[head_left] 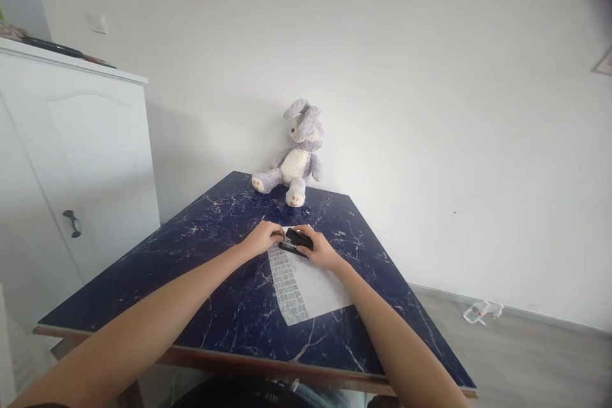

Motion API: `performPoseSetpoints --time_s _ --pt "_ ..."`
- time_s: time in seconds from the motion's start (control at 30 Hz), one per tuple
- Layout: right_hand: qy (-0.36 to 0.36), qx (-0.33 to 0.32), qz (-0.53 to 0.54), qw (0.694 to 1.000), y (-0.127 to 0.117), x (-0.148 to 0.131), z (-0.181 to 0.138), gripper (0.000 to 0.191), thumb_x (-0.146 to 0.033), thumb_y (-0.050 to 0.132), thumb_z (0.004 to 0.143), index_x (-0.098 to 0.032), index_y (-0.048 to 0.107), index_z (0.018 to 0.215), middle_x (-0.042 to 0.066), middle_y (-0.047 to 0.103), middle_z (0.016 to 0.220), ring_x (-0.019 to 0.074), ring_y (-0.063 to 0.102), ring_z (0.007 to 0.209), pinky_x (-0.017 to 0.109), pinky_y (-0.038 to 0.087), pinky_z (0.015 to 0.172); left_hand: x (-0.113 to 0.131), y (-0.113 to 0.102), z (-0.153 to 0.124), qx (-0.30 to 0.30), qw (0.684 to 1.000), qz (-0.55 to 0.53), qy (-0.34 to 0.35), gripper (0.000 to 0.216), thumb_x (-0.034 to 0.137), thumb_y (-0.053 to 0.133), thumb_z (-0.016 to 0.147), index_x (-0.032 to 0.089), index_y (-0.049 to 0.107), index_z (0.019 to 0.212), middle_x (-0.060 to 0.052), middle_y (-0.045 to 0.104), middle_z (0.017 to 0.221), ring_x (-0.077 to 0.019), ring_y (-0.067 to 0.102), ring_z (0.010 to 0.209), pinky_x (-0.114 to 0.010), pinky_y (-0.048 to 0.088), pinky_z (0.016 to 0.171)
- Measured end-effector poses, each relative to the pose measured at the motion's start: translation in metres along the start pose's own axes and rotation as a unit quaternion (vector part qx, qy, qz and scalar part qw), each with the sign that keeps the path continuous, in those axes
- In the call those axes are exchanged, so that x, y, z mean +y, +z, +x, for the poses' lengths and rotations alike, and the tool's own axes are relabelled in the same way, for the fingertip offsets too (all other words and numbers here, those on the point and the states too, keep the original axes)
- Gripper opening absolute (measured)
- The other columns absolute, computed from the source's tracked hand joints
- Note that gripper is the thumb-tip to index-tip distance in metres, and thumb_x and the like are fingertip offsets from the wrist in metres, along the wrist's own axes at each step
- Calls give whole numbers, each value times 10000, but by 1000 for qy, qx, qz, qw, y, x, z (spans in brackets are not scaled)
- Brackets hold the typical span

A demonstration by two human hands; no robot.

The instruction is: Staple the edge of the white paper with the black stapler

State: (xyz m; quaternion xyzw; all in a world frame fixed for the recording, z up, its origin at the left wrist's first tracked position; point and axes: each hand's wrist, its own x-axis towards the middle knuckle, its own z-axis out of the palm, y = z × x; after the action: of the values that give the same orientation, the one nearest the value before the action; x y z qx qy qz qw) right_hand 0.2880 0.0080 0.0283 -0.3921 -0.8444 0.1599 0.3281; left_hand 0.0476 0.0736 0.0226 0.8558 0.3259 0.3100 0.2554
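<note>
A black stapler (pixel 296 242) lies at the far end of a white sheet of paper (pixel 318 287) on a dark blue marble-patterned table (pixel 201 306). A strip of bubble wrap (pixel 288 287) runs along the sheet's left edge. My right hand (pixel 321 250) is wrapped round the stapler from the right. My left hand (pixel 264 237) is closed, its fingertips pinching at the stapler's left end where it meets the paper's top edge.
A grey and white plush rabbit (pixel 297 156) sits at the table's far edge against the wall. A white cabinet (pixel 71 166) with a dark handle stands to the left. A crumpled plastic bottle (pixel 480 312) lies on the floor at the right.
</note>
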Motion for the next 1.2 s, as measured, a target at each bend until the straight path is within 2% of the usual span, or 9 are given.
performPoseSetpoints --time_s 0.07,0.2,0.27,0.47,0.63,0.93,1.07,1.2 --pt "3 0 -1 1000 0 0 0 487 -218 618 884 -276 494 1352 52 693 1187 229 666 1020 368 490 909 3 0 0 7 1000 9 5 158 244 619 845 191 763 807 -45 769 831 -227 709 796 -305 480 762" --pt "5 -2 1 1000 0 0 1 483 -227 612 888 -284 493 1353 54 680 1216 233 660 1038 372 492 912 8 -4 -2 81 997 -6 -1 211 285 548 908 194 722 829 -40 753 821 -204 693 760 -293 482 740" --pt "4 -2 2 1000 1 0 1 478 -231 611 889 -285 497 1349 58 673 1233 235 655 1048 376 492 915 9 -6 -2 95 995 -17 -7 213 292 526 921 199 703 848 -37 746 821 -195 685 739 -287 489 722" --pt "5 -1 1 1000 1 1 1 491 -221 614 877 -287 501 1350 55 675 1228 240 653 1065 390 490 939 5 -6 0 69 997 -30 16 101 283 651 834 198 705 833 -47 752 873 -217 708 849 -313 519 807" --pt "1 1 2 1000 1 0 1 507 -204 617 870 -283 496 1356 52 680 1219 235 654 1067 386 484 951 -4 -5 1 5 998 -54 28 113 275 703 789 196 722 867 -51 761 893 -228 723 878 -323 543 834" --pt "11 0 -2 1000 1 0 1 493 -222 616 878 -274 500 1354 54 691 1189 232 659 1037 382 487 920 -11 -6 3 7 999 -41 0 192 269 767 731 184 753 902 -59 776 901 -229 728 874 -329 549 839" --pt "12 0 1 1000 1 -1 1 492 -230 623 878 -277 508 1354 57 689 1203 236 660 1052 396 490 940 -9 -12 2 -6 1000 -30 4 186 286 789 725 193 776 886 -62 782 887 -238 735 867 -324 545 830" --pt "15 13 21 1000 1 0 1 462 -279 640 884 -274 546 1337 65 691 1222 249 664 1066 425 502 960 -8 -29 -2 -44 998 -34 4 177 323 775 759 221 819 898 -66 795 920 -257 741 877 -338 544 847"
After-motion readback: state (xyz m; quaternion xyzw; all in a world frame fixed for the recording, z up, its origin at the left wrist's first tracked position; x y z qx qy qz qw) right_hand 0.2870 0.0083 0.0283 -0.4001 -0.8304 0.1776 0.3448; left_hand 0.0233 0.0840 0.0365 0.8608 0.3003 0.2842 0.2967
